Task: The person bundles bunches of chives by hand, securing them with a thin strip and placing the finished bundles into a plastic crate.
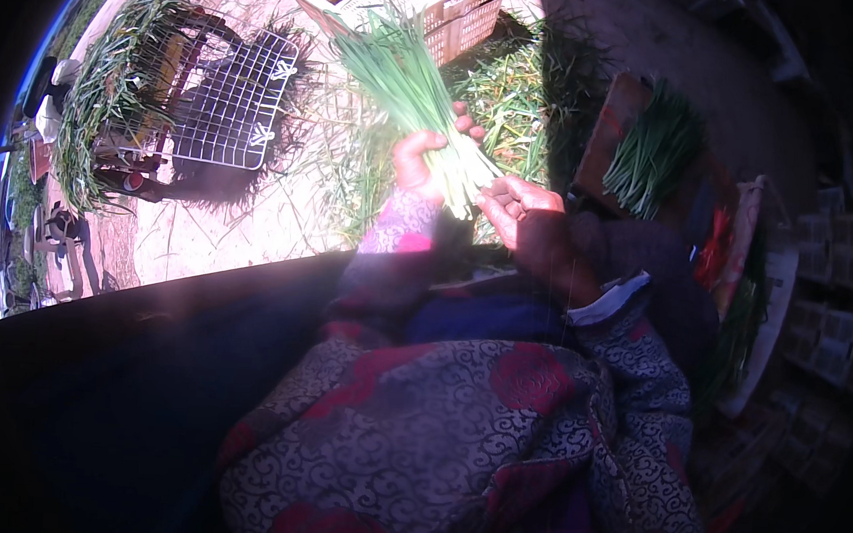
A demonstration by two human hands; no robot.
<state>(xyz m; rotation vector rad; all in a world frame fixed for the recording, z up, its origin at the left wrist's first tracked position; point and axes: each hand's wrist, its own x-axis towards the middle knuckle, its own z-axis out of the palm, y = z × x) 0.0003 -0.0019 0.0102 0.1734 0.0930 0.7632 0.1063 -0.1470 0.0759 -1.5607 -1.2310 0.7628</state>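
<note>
A bunch of long green chives (398, 72) lies in my left hand (419, 165), its leaf tips pointing away from me and its pale stem ends toward me. The fingers of that hand wrap around the stems. At the pale ends, my right hand (524, 209) is closed in a pinch, fingertips against the stems. Whether a loose bit is also between those fingertips, I cannot tell. Another bunch of chives (652, 153) rests to the right on an orange-brown surface (602, 131).
Beyond my hands stands a pale plastic crate (468, 23). Loose cut leaves (512, 107) are heaped on the ground near it. To the left, a white wire rack (233, 102) stands beside a pile of long greens (118, 86). Red strips (715, 248) hang at the right.
</note>
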